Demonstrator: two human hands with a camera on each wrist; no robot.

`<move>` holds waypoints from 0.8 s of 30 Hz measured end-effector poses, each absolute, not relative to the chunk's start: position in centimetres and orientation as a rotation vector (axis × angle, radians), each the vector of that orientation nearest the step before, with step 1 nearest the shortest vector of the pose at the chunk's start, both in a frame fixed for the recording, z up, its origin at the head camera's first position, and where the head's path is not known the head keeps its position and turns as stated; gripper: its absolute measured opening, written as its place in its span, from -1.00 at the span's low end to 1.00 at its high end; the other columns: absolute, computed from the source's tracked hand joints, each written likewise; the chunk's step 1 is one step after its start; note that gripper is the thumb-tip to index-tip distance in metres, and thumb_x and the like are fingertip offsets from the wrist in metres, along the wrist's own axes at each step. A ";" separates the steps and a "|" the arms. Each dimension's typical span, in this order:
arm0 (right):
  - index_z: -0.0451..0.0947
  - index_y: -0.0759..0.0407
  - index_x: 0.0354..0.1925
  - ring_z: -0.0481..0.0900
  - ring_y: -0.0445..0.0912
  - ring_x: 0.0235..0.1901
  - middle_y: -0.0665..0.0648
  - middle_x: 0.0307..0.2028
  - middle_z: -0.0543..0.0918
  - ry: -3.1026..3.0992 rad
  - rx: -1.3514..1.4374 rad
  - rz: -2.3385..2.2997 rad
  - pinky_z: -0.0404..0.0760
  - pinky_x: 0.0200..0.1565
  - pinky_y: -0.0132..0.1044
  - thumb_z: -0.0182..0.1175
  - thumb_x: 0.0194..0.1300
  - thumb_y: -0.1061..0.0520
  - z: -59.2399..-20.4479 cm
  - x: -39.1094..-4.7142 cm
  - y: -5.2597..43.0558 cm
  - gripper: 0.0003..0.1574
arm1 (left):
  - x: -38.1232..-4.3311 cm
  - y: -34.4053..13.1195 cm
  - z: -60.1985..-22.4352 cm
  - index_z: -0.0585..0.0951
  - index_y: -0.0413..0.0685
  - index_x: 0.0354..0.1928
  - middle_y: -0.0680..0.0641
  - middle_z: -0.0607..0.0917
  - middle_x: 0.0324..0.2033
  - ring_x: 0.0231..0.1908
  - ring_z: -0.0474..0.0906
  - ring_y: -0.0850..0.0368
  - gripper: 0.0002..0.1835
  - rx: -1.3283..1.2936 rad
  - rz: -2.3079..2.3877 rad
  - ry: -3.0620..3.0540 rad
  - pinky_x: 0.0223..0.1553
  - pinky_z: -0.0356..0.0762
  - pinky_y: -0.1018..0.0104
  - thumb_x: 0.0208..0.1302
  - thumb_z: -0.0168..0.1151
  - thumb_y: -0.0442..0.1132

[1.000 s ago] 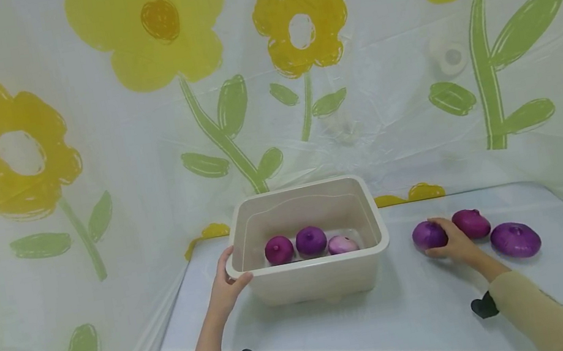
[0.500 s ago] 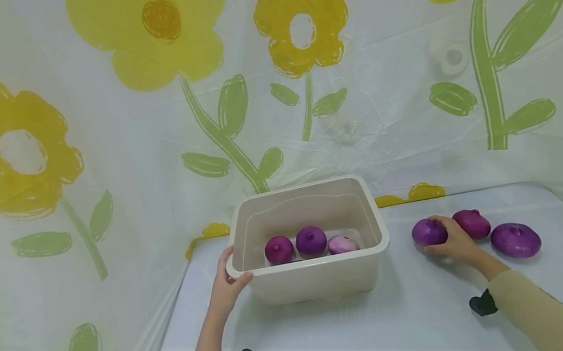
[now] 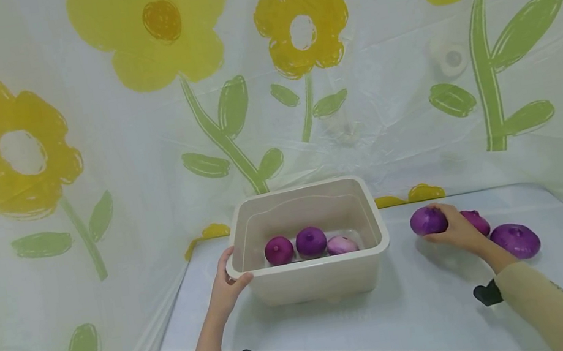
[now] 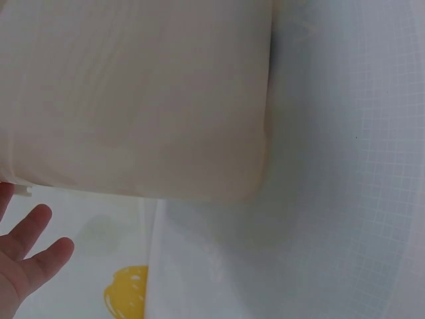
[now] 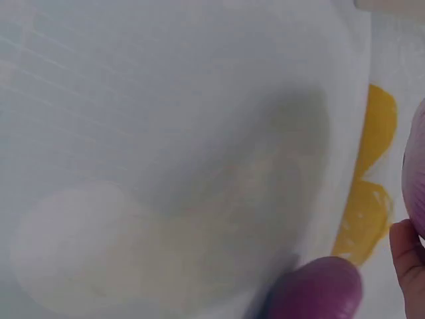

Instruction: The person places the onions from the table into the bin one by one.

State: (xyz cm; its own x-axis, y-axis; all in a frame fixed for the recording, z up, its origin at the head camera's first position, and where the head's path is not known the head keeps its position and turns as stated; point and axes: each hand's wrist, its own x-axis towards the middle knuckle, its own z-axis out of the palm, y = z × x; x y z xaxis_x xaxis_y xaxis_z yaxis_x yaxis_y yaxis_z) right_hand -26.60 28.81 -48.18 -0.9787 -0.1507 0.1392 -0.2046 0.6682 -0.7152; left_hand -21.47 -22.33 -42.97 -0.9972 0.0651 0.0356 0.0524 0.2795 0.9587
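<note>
Purple onion (image 3: 426,221), pinched by right hand (image 3: 456,228), has risen, seemingly ready for carrying, right of the tub (image 3: 316,281) left hand (image 3: 224,290) grips.

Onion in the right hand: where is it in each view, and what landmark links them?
Head: held onion, right of the box, in the right hand.
Left wrist: not visible.
Right wrist: cut off at the right edge, about mid-height; the lower onion is another.
Shared landmark: the box; lower centre in head, upper left in left wrist, apparently a top-right sliver in right wrist.
</note>
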 end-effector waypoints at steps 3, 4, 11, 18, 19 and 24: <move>0.10 0.35 0.21 0.19 0.38 0.06 0.50 0.13 0.16 -2.787 0.342 1.183 0.34 -0.06 0.38 0.33 0.02 -0.06 -47.2 -26.7 28.7 -0.03 | -22.0 -22.7 -43.9 0.00 0.05 0.38 -0.21 0.05 0.38 0.32 0.07 -0.24 -0.19 0.121 1.888 2.508 0.20 0.24 -0.09 0.17 0.22 -0.26; 0.10 0.33 0.20 0.19 0.37 0.06 0.49 0.12 0.17 -2.789 0.349 1.178 0.35 -0.06 0.38 0.33 0.02 -0.06 -46.9 -26.8 28.7 -0.05 | -22.2 -22.7 -44.2 0.00 0.08 0.37 -0.20 0.06 0.38 0.32 0.08 -0.22 -0.19 0.121 1.890 2.512 0.20 0.25 -0.09 0.16 0.23 -0.25; 0.08 0.40 0.22 0.21 0.39 0.09 0.51 0.14 0.19 -2.796 0.393 1.175 0.33 0.01 0.34 0.33 0.05 0.04 -44.4 -27.4 28.3 -0.06 | -22.5 -23.0 -45.0 0.01 0.04 0.37 -0.23 0.12 0.34 0.25 0.19 -0.26 -0.20 0.181 1.903 2.537 0.15 0.34 -0.06 0.16 0.22 -0.27; 0.08 0.41 0.22 0.19 0.39 0.10 0.52 0.15 0.16 -2.767 0.460 1.141 0.34 0.01 0.33 0.33 0.03 0.12 -42.0 -28.6 27.6 -0.08 | -22.5 -23.0 -45.0 0.02 0.02 0.37 -0.24 0.13 0.34 0.25 0.20 -0.25 -0.21 0.199 1.927 2.521 0.16 0.35 -0.03 0.16 0.20 -0.31; 0.08 0.41 0.22 0.19 0.38 0.10 0.52 0.15 0.16 -2.770 0.463 1.128 0.35 0.01 0.33 0.32 0.04 0.11 -41.7 -28.8 27.5 -0.08 | -22.5 -23.0 -45.0 0.02 0.02 0.37 -0.24 0.12 0.34 0.25 0.19 -0.24 -0.21 0.198 1.928 2.518 0.16 0.34 -0.03 0.16 0.20 -0.31; 0.08 0.38 0.24 0.21 0.36 0.10 0.50 0.16 0.17 -2.767 0.476 1.113 0.35 0.03 0.31 0.33 0.04 0.10 -39.7 -29.3 26.8 -0.07 | -22.4 -22.9 -44.9 0.01 0.06 0.37 -0.20 0.10 0.36 0.29 0.15 -0.20 -0.22 0.185 1.932 2.503 0.19 0.29 -0.06 0.18 0.19 -0.30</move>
State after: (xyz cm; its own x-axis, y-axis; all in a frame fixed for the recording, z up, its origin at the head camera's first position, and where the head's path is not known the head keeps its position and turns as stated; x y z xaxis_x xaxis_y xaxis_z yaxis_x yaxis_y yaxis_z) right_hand -29.33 26.81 -39.67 -0.9432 -0.2429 0.2267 -0.3323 0.6801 -0.6535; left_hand -22.44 -22.95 -44.95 -0.9929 0.0761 0.0918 0.1080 0.2491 0.9624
